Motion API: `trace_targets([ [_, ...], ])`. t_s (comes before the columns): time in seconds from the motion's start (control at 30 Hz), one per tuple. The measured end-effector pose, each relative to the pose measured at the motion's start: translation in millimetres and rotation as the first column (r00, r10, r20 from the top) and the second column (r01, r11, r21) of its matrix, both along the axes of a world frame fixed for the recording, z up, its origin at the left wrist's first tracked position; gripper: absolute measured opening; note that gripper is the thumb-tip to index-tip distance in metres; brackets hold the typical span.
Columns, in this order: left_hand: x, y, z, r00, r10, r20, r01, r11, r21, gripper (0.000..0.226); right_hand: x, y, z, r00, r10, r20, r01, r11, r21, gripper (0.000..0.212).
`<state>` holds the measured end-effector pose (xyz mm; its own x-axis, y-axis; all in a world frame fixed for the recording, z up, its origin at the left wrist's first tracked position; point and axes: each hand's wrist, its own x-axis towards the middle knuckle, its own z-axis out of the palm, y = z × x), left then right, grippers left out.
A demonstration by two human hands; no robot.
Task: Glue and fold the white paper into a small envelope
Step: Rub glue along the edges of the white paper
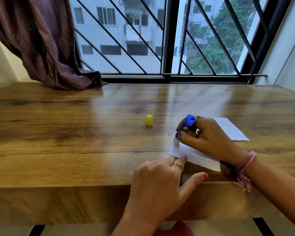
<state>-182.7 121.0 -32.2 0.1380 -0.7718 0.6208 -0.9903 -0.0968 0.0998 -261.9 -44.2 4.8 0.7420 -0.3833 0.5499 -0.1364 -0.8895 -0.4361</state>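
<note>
Gluing is underway: lower right of centre, the right hand (206,135) grips the blue glue stick (185,127), tip on the white paper (196,156), while the left hand (160,181) pins it with spread fingers. Final folds seemingly remain. The yellow cap (149,119) stands mid-frame on the wooden table (66,133); a barred window (160,36) fills the top.

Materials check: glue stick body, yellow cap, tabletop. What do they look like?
Glue stick body: blue, smooth, slightly shiny, so probably moulded plastic; a pale tip touches the white paper.
Yellow cap: ridged sides, uniform colour, likely plastic too.
Table: brown grain and knots under a glossy window reflection; wood or wood-look laminate, cannot tell which.
</note>
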Motion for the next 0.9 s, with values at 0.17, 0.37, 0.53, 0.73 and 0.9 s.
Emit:
trace_targets([
  [0.17,0,1,1,1.000,0.000,-0.012,0.000,1.000,-0.009,0.061,0,-13,2,0.988,-0.087,0.124,0.060,0.977,0.204,0.010],
  [0.37,0,2,3,1.000,0.000,-0.012,0.000,1.000,0.004,0.060,-3,-34,18,0.999,0.045,0.029,-0.054,0.890,0.453,0.012],
  [0.53,0,0,3,0.999,-0.008,-0.038,0.008,1.000,0.005,0.060,0,-25,13,0.994,0.111,-0.007,-0.102,0.931,0.350,0.015],
  [0.73,0,0,3,0.998,0.005,-0.059,-0.005,1.000,0.005,0.058,2,-16,8,0.986,0.162,-0.046,-0.147,0.960,0.237,0.013],
  [0.9,0,0,3,0.999,0.001,-0.049,-0.002,1.000,-0.006,0.056,3,-15,8,0.986,0.156,-0.064,-0.140,0.969,0.204,0.009],
])
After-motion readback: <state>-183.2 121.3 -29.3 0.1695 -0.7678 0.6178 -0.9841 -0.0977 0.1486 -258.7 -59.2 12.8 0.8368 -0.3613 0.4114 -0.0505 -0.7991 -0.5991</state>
